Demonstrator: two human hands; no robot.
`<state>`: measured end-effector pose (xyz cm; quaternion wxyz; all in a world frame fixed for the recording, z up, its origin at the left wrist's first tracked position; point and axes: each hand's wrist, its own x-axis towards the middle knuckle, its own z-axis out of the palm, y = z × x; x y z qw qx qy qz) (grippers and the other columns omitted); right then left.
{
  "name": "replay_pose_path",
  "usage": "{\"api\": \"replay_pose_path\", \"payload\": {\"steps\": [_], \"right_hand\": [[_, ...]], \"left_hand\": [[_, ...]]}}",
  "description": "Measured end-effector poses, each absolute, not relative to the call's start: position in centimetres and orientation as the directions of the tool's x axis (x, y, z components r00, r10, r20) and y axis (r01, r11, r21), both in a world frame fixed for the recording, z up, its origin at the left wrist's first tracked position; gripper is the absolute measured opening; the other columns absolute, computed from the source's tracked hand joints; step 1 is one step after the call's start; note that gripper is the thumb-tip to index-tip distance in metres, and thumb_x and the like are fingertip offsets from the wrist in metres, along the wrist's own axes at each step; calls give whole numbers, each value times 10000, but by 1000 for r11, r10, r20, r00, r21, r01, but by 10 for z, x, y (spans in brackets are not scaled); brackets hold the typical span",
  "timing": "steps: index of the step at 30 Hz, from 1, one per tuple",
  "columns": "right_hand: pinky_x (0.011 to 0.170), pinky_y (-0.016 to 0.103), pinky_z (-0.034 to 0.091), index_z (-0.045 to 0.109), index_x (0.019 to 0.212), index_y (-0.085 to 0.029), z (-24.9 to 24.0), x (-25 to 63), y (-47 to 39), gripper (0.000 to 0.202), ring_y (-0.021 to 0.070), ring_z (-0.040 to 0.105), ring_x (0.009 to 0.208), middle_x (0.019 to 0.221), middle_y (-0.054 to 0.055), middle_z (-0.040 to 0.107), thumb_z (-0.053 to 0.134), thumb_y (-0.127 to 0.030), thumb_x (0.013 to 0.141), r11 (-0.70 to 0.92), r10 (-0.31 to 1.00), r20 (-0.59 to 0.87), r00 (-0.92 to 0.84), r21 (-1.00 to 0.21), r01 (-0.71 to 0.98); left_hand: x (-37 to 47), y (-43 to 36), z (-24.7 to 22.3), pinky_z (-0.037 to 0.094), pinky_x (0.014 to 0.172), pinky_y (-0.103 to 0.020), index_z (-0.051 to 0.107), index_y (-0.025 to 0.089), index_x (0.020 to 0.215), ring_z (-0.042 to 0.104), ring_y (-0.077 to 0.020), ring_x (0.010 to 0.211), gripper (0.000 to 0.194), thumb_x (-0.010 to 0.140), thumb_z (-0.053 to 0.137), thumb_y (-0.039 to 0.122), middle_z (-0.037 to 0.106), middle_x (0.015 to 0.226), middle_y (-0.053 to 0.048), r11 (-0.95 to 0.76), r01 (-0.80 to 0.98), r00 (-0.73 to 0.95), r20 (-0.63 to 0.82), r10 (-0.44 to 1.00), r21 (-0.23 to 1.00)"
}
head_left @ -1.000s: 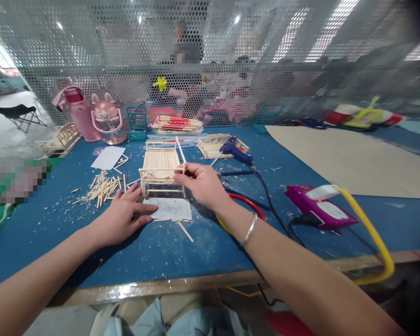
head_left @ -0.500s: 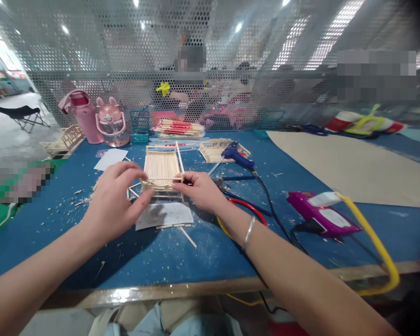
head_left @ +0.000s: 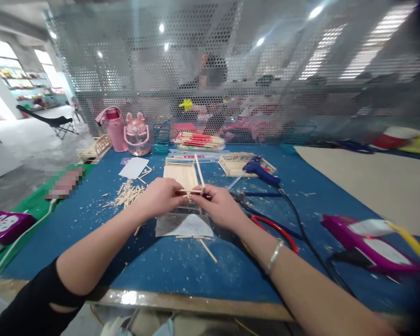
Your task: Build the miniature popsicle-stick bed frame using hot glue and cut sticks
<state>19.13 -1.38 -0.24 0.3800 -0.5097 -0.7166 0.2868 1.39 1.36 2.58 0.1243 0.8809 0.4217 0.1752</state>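
Observation:
A small model built of thin wooden sticks stands on the blue table, with a slatted deck and a raised stick at its right. My left hand pinches the near end of it, fingers closed at the front rail. From the other side my right hand grips the near right corner, thumb and fingertips close to the left ones. The fingers hide part of the front edge. Just below lies a sheet of paper, with a loose stick beside it.
A blue glue gun rests by a second stick model at right. Pliers with red handles and a purple power strip lie nearer. Stick scraps are piled left. Pink bottles stand behind; a person sits beyond the mesh.
My left hand, spread apart beside the model, has moved right and closed on its near end. My right hand stays at the corner. The view has shifted left.

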Motion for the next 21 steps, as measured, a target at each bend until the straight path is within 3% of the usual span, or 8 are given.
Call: {"api": "replay_pose_path", "payload": {"steps": [8, 14, 21], "right_hand": [[600, 263, 387, 621, 791, -168, -6, 191, -15, 140, 111, 486, 608, 692, 12, 606, 550, -288, 783, 288, 955, 214, -206, -839, 462], [596, 263, 387, 629, 796, -167, -7, 190, -14, 135, 110, 487, 630, 730, 19, 613, 577, -287, 759, 302, 951, 236, -201, -848, 435], [549, 252, 356, 635, 789, -151, -9, 188, -15, 174, 92, 440, 572, 664, 3, 582, 598, -316, 746, 295, 955, 253, -152, -843, 451]], "left_hand": [[3, 20, 20, 377, 540, -230, 648, 152, 775, 534, -120, 603, 215, 754, 546, 341, 631, 659, -14, -586, 549, 660, 121, 741, 595], [5, 18, 19, 358, 513, -235, 666, 182, 716, 500, -112, 555, 224, 786, 524, 340, 601, 600, -6, -632, 548, 618, 245, 748, 547], [5, 19, 14, 435, 604, -251, 698, 174, 805, 581, -133, 652, 218, 779, 566, 345, 688, 719, -29, -549, 471, 601, 204, 773, 690]]}}
